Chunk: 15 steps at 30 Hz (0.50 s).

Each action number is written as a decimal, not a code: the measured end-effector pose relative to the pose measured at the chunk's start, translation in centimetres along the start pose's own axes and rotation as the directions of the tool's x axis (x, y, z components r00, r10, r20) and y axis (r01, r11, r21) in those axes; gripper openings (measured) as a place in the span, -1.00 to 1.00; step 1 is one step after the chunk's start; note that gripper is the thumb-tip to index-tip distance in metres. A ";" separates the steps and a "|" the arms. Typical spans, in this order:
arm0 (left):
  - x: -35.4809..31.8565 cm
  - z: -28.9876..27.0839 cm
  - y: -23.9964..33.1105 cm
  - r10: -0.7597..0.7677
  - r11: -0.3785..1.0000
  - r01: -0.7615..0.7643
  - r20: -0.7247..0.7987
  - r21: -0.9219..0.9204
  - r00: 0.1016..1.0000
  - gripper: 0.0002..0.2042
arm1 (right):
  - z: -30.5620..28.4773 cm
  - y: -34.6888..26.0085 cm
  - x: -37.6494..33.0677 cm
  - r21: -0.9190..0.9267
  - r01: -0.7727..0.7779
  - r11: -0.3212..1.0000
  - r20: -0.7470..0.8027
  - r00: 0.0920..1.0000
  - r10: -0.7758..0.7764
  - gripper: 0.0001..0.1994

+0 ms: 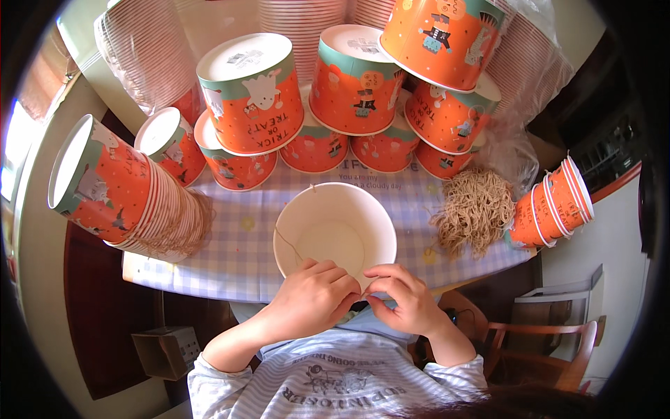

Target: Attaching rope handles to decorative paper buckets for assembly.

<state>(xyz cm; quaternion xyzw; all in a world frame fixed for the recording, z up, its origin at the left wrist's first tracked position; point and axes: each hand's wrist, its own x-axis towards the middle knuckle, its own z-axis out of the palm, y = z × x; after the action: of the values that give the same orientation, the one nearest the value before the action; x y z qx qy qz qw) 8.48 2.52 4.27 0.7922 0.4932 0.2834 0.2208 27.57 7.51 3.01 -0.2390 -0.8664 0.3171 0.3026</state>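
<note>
A paper bucket (335, 227) with a white inside stands upright at the table's near edge, its opening toward me. Thin tan string (286, 239) is fixed at its far rim and runs down along the left side to my left hand. At the near rim my left hand (315, 297) is closed, thumb and finger pinched together. My right hand (403, 299) meets it there, also in a pinch. Between the two sets of fingertips a short bit of string shows faintly; the fingers cover most of it.
Orange paper buckets (251, 98) stand upside down in stacked rows at the back. A nested bucket stack (125, 181) with string is at left. A heap of tan string (474, 209) and smaller nested buckets (551, 206) lie right. A wooden chair (544, 342) stands lower right.
</note>
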 end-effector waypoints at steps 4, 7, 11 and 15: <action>0.0 -0.1 -0.2 0.025 1.000 -0.025 0.006 0.008 1.000 -0.90 | 0.0 0.1 0.0 0.025 -0.028 0.999 -0.001 1.000 0.028 -0.78; -0.1 0.0 -0.2 0.099 0.995 -0.100 -0.061 -0.005 0.993 -0.89 | 0.1 -0.2 0.0 0.035 -0.046 0.998 -0.009 0.999 0.046 -0.81; -0.3 0.0 0.0 0.061 0.998 -0.061 -0.060 -0.003 0.996 -0.87 | 0.1 -0.6 0.3 0.027 -0.054 0.998 -0.003 0.999 0.054 -0.82; -0.4 0.1 0.1 0.052 0.998 -0.051 -0.063 0.026 0.997 -0.86 | 0.2 -0.6 0.4 0.026 -0.058 0.998 0.006 0.998 0.058 -0.82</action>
<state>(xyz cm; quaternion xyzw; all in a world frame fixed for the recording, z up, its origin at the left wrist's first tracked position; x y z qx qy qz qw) 8.50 2.11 4.15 0.7978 0.4828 0.3084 0.1879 27.00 7.28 3.49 -0.2591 -0.8557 0.3377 0.2942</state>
